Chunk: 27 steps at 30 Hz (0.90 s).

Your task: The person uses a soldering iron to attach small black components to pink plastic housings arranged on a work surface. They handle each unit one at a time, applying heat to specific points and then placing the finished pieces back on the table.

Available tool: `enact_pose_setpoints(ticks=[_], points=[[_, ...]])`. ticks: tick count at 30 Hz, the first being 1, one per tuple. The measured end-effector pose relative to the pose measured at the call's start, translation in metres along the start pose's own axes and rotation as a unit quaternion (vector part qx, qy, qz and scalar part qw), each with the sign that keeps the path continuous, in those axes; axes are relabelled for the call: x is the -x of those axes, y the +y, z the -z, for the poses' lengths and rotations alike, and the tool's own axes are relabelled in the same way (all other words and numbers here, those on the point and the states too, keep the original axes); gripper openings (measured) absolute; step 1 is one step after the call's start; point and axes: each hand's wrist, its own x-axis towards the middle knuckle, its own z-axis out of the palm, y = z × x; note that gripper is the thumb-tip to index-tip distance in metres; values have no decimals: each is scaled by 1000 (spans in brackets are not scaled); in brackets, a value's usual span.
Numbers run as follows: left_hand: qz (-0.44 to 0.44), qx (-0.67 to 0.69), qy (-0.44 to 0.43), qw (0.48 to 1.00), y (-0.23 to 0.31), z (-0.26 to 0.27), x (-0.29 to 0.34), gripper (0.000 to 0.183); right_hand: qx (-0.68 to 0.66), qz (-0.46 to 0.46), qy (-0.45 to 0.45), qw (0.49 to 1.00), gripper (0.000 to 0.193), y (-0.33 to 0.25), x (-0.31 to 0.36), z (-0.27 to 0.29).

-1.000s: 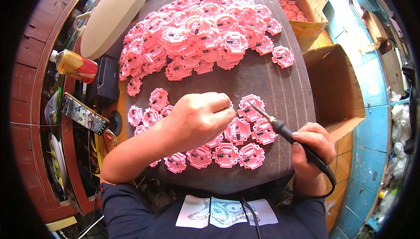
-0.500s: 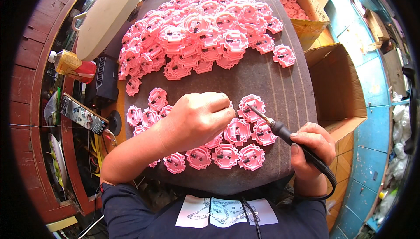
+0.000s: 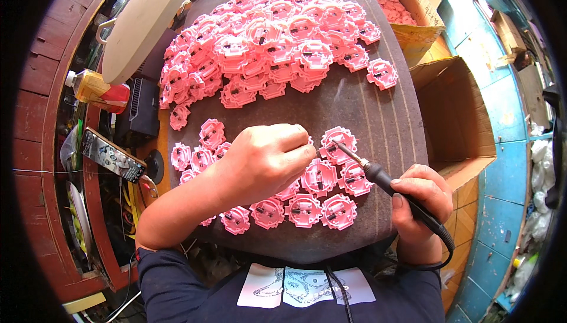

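Observation:
My right hand (image 3: 422,200) grips the dark handle of a soldering iron (image 3: 381,178). The iron's tip rests on or just over a round pink plastic part (image 3: 339,144) at the back right of a loose group. Beside that part, on its left, my left hand (image 3: 273,153) is closed with fingertips pinched together; what they hold is too small to make out. Other pink parts with small dark pieces inside lie around my hands, such as one pink part (image 3: 319,177) just in front of the tip. My left hand and forearm cover some of the group.
A large heap of pink parts (image 3: 266,45) fills the table's far side. Cardboard boxes (image 3: 455,116) stand to the right, a farther one holding pink pieces (image 3: 394,8). On the left are a phone (image 3: 112,154), a bottle (image 3: 99,89) and a pale lamp-like shade (image 3: 142,24).
Both hands and the soldering iron keep almost the same place. A faint wisp of smoke now shows above the part under the tip.

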Motion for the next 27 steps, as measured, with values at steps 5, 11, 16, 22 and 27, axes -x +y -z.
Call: enact_pose_setpoints(ticks=[5,11,16,22,27], points=[[4,2,-9,1000,0,0,-2,22,5,1,-1,1000,31,1,0,0],[9,5,-9,1000,0,-1,-3,19,-2,4,-4,1000,30,1,0,1],[-9,3,35,999,0,-6,-4,14,1,5,1,1000,31,1,0,0],[-18,1,39,999,-5,-12,-3,16,1,10,-6,1000,31,1,-2,0],[10,4,-10,1000,-1,-3,-4,17,-1,14,-3,1000,32,1,-2,1]])
